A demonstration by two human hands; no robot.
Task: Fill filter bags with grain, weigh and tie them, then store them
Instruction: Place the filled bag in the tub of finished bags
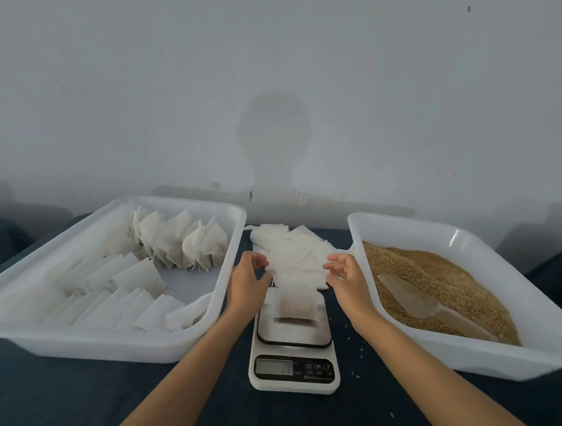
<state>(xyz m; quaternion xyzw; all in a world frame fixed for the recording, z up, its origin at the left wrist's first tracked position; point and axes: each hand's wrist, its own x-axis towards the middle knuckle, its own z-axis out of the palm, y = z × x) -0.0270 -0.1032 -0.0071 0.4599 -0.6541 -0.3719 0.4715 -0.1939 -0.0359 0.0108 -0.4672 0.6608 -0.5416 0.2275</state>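
Observation:
A filled filter bag [296, 305] stands on the platform of a white digital scale [293, 371] at the table's middle. My left hand [249, 277] hovers just left of the bag's top and my right hand [346, 275] just right of it. Both have loosely curled fingers, and I see nothing held between them. A pile of empty filter bags [291, 250] lies behind the scale. The white tray [460, 356] on the right holds brown grain [438, 277] with a clear scoop [411, 299] lying in it.
A white tray [84, 342] on the left holds tied filled bags at its back and rows of flat bags in front. A few loose grains lie on the dark tablecloth [72, 393] near the scale. A grey wall stands close behind the table.

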